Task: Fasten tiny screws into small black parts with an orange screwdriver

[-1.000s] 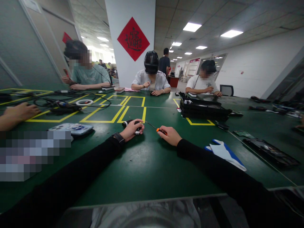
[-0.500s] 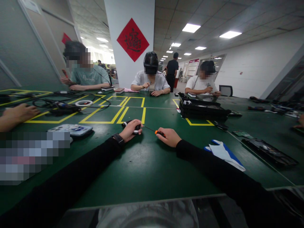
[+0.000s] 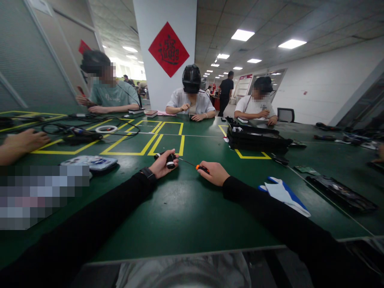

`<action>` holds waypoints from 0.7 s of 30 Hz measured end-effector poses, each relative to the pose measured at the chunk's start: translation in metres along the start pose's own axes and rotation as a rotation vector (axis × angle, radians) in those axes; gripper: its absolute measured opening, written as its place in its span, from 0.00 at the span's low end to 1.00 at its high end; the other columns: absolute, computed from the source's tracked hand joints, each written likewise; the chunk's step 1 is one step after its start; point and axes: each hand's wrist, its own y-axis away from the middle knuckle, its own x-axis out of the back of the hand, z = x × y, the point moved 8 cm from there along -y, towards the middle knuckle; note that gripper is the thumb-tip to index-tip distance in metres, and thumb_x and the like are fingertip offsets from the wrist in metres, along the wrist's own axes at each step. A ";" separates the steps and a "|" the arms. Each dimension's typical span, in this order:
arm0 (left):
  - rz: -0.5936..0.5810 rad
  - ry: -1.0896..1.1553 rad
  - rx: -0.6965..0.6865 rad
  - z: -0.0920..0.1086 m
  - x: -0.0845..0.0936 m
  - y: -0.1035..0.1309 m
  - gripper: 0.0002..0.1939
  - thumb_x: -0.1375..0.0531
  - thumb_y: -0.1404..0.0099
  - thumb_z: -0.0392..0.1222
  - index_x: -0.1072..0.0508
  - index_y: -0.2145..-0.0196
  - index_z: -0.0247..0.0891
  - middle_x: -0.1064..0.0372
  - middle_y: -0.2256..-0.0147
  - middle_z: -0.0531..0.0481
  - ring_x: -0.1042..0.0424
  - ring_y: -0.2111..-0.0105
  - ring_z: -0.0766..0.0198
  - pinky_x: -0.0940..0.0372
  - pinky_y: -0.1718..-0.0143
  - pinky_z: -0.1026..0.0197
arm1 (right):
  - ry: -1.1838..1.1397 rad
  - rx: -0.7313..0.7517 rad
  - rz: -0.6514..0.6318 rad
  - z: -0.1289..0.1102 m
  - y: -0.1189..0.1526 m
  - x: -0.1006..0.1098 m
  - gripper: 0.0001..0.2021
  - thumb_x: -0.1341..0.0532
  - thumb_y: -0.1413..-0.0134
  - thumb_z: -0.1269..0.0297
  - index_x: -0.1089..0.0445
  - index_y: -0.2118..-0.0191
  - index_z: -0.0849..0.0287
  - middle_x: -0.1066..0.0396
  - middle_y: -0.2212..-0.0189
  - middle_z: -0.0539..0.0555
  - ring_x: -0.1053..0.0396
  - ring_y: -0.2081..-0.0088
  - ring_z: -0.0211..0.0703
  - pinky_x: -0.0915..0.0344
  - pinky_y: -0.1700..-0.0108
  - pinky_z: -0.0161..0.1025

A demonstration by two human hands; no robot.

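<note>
My left hand, with a dark watch on the wrist, is closed around a black cylindrical object with white bands. Part of that object sticks out beyond the hand's far side, and the palm hides the rest. My right hand grips the orange-and-black handle of a screwdriver. Its thin shaft points left toward my left hand, the tip close to the fingers; whether it touches the object I cannot tell. Both hands are just above the green table.
At the right lie a blue-and-white glove, an opened black device casing and a stack of black casings. Cables and a patterned case are at the left, near another person's hand. Several people sit across the table.
My left hand has turned slightly, showing more of the palm and the banded end of the black object. My right hand and screwdriver have barely moved. A standing person in the background has shifted right.
</note>
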 end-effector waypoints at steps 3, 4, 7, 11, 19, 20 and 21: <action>0.003 -0.025 0.026 -0.002 0.000 0.001 0.04 0.45 0.43 0.36 0.37 0.72 0.32 0.41 0.78 0.52 0.39 0.80 0.74 0.38 0.82 0.71 | 0.006 -0.003 -0.003 0.000 0.000 0.000 0.11 0.48 0.43 0.58 0.35 0.64 0.60 0.33 0.72 0.52 0.39 0.72 0.36 0.50 0.68 0.32; 0.005 -0.029 0.016 -0.002 0.000 0.000 0.02 0.45 0.44 0.34 0.37 0.72 0.32 0.40 0.77 0.52 0.39 0.80 0.74 0.38 0.81 0.71 | 0.007 -0.002 -0.004 0.000 0.000 0.000 0.11 0.48 0.43 0.58 0.35 0.64 0.60 0.33 0.72 0.52 0.39 0.72 0.36 0.50 0.69 0.32; 0.020 -0.036 -0.033 0.000 0.003 -0.001 0.02 0.46 0.46 0.31 0.38 0.72 0.33 0.37 0.74 0.51 0.38 0.80 0.74 0.39 0.82 0.71 | 0.014 0.002 -0.003 0.000 0.000 0.000 0.11 0.49 0.43 0.58 0.35 0.64 0.59 0.33 0.72 0.52 0.38 0.72 0.36 0.50 0.69 0.32; 0.033 -0.084 -0.073 0.001 0.005 -0.004 0.01 0.46 0.45 0.34 0.38 0.72 0.33 0.36 0.74 0.50 0.40 0.82 0.74 0.42 0.85 0.71 | 0.018 0.007 0.002 -0.001 -0.001 0.000 0.11 0.49 0.43 0.58 0.35 0.65 0.59 0.33 0.72 0.52 0.39 0.72 0.36 0.50 0.69 0.32; 0.049 -0.128 -0.098 0.003 0.002 -0.003 0.03 0.46 0.44 0.36 0.38 0.72 0.34 0.36 0.75 0.50 0.40 0.82 0.74 0.43 0.85 0.70 | 0.034 0.014 0.001 -0.001 0.000 0.000 0.11 0.49 0.43 0.58 0.36 0.64 0.59 0.33 0.72 0.52 0.38 0.72 0.36 0.51 0.69 0.32; 0.042 -0.137 -0.104 0.003 0.001 -0.003 0.03 0.46 0.44 0.37 0.38 0.72 0.34 0.36 0.75 0.50 0.40 0.83 0.73 0.43 0.85 0.70 | 0.040 0.010 0.003 0.000 0.000 0.000 0.11 0.49 0.43 0.58 0.36 0.64 0.59 0.33 0.72 0.52 0.38 0.72 0.36 0.51 0.69 0.32; 0.031 -0.152 -0.114 0.003 -0.001 -0.002 0.03 0.46 0.44 0.37 0.38 0.72 0.35 0.36 0.75 0.51 0.39 0.82 0.73 0.42 0.85 0.69 | 0.045 0.005 0.004 0.000 -0.001 0.000 0.11 0.49 0.43 0.57 0.36 0.65 0.59 0.33 0.73 0.52 0.38 0.72 0.36 0.51 0.69 0.32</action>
